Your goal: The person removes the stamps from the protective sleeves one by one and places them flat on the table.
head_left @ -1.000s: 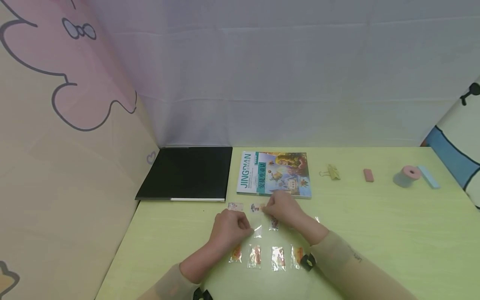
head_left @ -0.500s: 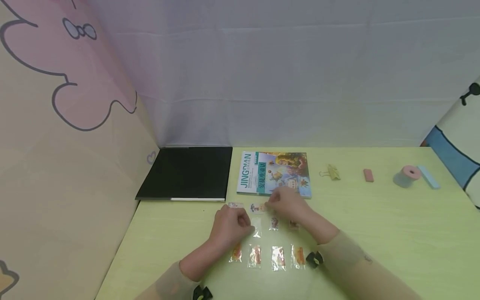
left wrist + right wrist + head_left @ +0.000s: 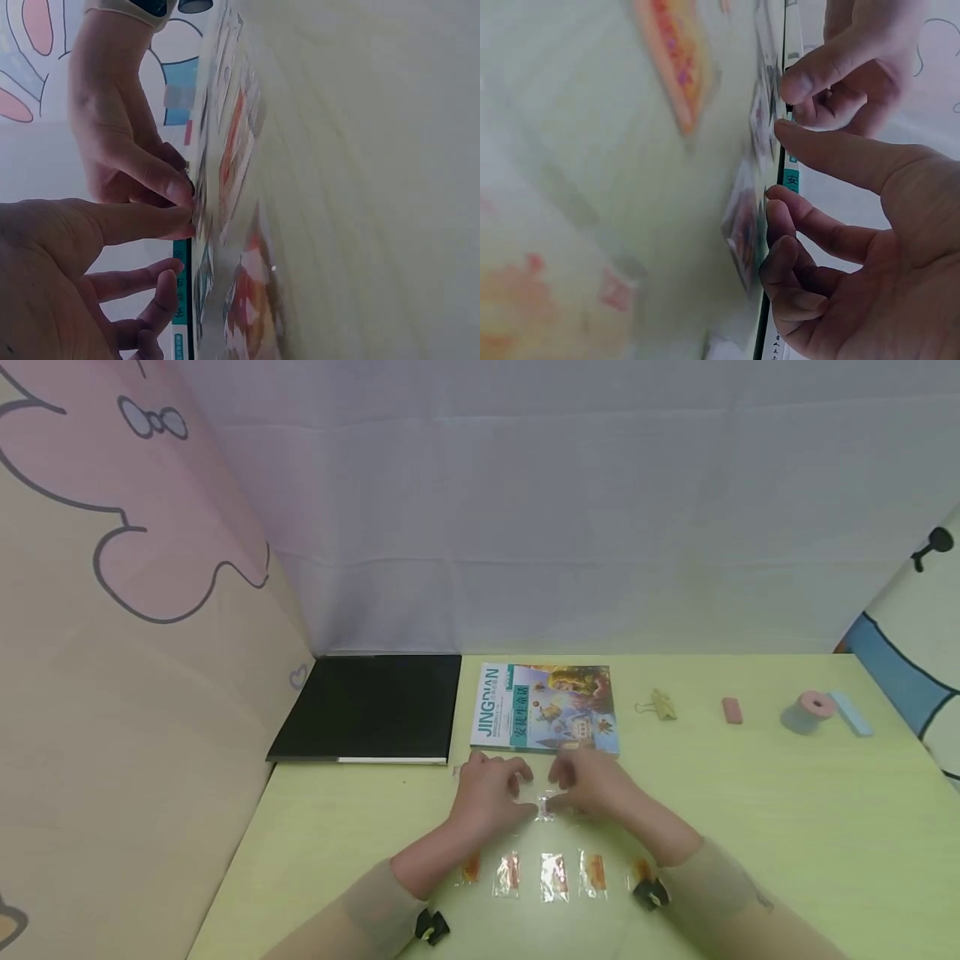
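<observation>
In the head view my left hand (image 3: 491, 797) and right hand (image 3: 600, 783) face each other low over the table, in front of the book. A small clear packet (image 3: 545, 810) with a printed picture lies between their thumb tips. Both thumbs point at it with the fingers bent and held apart from the thumbs. The left wrist view has the left thumb (image 3: 146, 223) at the tabletop, close to the right hand's thumb. In the right wrist view the right thumb (image 3: 840, 154) reaches the edge of a packet (image 3: 762, 124); whether it touches is unclear. Other small packets are partly hidden under the hands.
Nearer me runs a row of clear packets (image 3: 553, 877) with orange-red contents. Behind the hands lie a black folder (image 3: 371, 710) and a picture-covered book (image 3: 543, 706). Further right are a yellow binder clip (image 3: 663, 705), a pink eraser (image 3: 732, 711), a roll (image 3: 806, 712) and a light-blue strip (image 3: 851, 713).
My left hand has moved right from the packet beside it towards the middle one. The right hand has shifted slightly right and towards me, and its thumb has parted from the fingers.
</observation>
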### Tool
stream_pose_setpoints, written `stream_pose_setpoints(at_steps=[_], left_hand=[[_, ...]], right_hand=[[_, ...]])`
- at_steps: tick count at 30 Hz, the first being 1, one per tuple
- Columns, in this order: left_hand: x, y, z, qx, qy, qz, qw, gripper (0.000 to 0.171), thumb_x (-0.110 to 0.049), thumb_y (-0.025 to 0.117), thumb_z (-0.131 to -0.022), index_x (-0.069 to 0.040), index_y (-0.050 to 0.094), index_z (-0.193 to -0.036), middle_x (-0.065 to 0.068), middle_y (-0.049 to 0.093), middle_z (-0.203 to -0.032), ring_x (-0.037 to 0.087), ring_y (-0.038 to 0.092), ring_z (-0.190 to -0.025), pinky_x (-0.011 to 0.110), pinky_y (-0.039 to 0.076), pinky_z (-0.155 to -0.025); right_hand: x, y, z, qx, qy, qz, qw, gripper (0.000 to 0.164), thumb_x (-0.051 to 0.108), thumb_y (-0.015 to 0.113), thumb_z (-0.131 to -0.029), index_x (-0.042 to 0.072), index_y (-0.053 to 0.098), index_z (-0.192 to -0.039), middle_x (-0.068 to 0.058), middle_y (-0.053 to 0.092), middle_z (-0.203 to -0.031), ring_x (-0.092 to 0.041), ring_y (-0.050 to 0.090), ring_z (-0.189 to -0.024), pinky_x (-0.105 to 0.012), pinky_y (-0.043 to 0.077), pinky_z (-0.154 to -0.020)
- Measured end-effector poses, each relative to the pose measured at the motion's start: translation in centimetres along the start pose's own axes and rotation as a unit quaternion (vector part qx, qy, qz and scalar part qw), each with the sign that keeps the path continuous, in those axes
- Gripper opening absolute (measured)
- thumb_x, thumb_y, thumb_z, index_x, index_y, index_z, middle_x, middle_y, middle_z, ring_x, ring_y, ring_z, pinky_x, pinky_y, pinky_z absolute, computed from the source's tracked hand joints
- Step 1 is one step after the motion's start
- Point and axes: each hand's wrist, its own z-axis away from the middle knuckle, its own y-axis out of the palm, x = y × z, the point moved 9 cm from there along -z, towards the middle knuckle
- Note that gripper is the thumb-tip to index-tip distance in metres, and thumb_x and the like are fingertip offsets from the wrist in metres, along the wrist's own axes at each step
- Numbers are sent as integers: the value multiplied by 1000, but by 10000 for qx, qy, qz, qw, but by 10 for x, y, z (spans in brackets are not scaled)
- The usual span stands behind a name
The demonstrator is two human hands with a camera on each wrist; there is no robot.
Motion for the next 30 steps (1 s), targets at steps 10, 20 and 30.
stream_pose_setpoints(at_steps=[10, 20, 30], left_hand=[[-9, 12, -4, 40, 296, -197, 9994, 32, -36, 83, -63, -26, 68, -89, -8, 54, -75, 15, 38, -81, 32, 30, -77], [-14, 12, -3, 69, 460, -174, 9988, 27, -32, 82, -63, -24, 68, -85, -6, 55, -78, 15, 36, -82, 31, 29, -77], [-15, 15, -2, 101, 556, 204, 9982, 27, -26, 81, -67, -26, 59, -82, -13, 57, -77, 14, 35, -83, 29, 29, -74]], right_hand=[[5, 4, 4, -166, -370, 260, 9988, 31, 23, 86, -58, 18, 64, -80, 5, 58, -76, -12, 51, -71, -31, 44, -69], [12, 7, 4, -109, -667, 275, 9973, 26, 19, 84, -60, 17, 64, -77, 6, 58, -74, -12, 50, -72, -32, 44, -72], [15, 8, 9, -18, -766, -92, 9970, 19, 19, 78, -70, 20, 60, -74, 8, 57, -70, -11, 51, -69, -31, 43, -69]])
